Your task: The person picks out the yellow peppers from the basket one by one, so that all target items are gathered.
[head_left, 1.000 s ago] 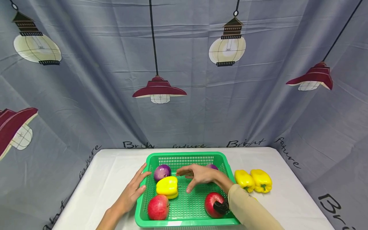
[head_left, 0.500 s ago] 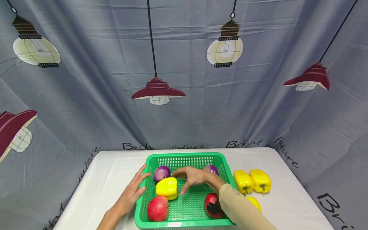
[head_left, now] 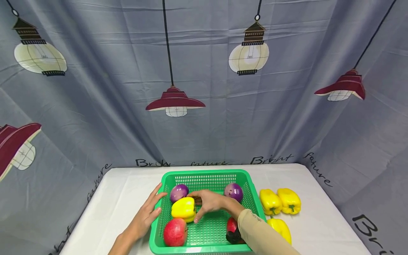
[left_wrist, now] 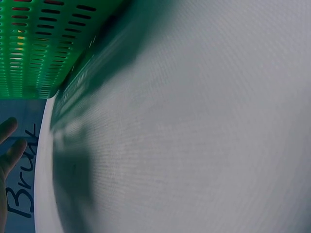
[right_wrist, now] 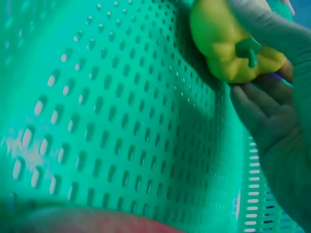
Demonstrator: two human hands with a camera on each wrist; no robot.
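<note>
My right hand (head_left: 208, 202) is inside the green basket (head_left: 207, 250), its fingers and thumb curled round the right end of a yellow bell pepper (head_left: 183, 209). In the right wrist view, the thumb lies across the bell pepper (right_wrist: 218, 43) on one side of its green stem, and the fingers reach round the other side. Beside the basket's left rim, my left hand (head_left: 145, 212) has its fingers extended and holds nothing. Around the pepper are a purple onion (head_left: 179, 193) behind it and a round red fruit (head_left: 175, 232) in front.
A second purple onion (head_left: 233, 191) sits at the basket's back right. Another red fruit (head_left: 232, 224) is partly hidden by my right wrist and a black piece. Several yellow bell peppers (head_left: 288, 200) lie on the white table (head_left: 322, 226) to the right, before a grey curtain (head_left: 210, 134).
My right hand has moved left across the basket and reached the yellow bell pepper, which has shifted slightly left. The right onion is uncovered. My left hand has stayed by the rim.
</note>
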